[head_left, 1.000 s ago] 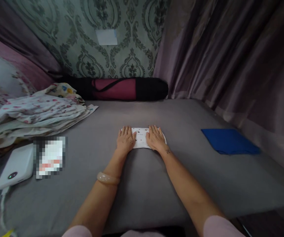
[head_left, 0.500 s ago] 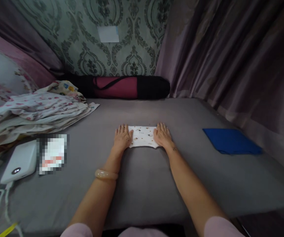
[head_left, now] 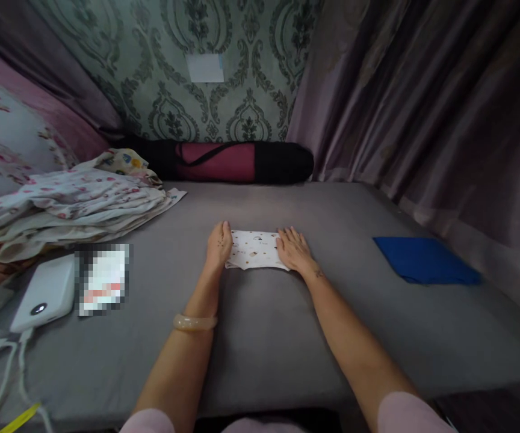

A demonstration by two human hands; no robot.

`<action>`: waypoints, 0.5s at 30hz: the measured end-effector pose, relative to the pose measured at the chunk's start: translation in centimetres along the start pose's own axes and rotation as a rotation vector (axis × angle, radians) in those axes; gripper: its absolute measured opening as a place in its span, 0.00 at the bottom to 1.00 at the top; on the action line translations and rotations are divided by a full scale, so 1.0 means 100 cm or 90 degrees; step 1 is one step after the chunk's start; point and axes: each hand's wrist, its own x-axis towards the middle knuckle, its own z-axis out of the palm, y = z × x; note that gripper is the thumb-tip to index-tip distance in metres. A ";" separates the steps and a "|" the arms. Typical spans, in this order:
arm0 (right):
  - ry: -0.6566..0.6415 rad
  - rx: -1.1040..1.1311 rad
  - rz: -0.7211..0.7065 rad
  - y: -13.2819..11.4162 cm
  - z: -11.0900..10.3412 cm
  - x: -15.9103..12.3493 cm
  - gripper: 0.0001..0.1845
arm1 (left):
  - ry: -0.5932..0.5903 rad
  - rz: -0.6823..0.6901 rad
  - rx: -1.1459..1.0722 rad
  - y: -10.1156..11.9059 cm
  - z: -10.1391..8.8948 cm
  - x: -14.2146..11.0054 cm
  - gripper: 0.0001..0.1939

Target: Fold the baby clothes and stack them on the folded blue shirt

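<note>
A small folded white cloth [head_left: 255,249] with tiny brown and dark prints lies on the grey sheet between my hands. My left hand [head_left: 219,245] is turned on its side at the cloth's left edge, with the thumb on top and the edge held; the other fingers are mostly hidden. Flat on the right end of the cloth rests my right hand [head_left: 295,248], fingers stretched out and slightly apart. A pale bangle [head_left: 195,323] circles my left forearm.
On the right lies a folded blue cloth [head_left: 427,260]. A white power bank [head_left: 46,291] with cables, a blurred-out item [head_left: 105,279] and a pile of printed fabric [head_left: 83,195] are on the left. A black and maroon roll bag [head_left: 224,162] lies along the wall.
My left hand has gone from lying flat on the cloth to standing on its side at the left edge. My right hand stays flat. The view has shifted slightly.
</note>
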 end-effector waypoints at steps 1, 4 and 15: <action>-0.008 0.002 0.002 0.000 0.000 0.000 0.31 | 0.006 -0.003 -0.014 -0.001 -0.001 0.001 0.21; 0.006 -0.005 0.002 -0.008 -0.005 0.001 0.31 | 0.014 -0.021 -0.048 -0.003 -0.002 0.004 0.20; -0.008 -0.009 -0.147 -0.060 0.004 0.003 0.29 | 0.014 -0.073 -0.086 -0.003 -0.012 0.006 0.21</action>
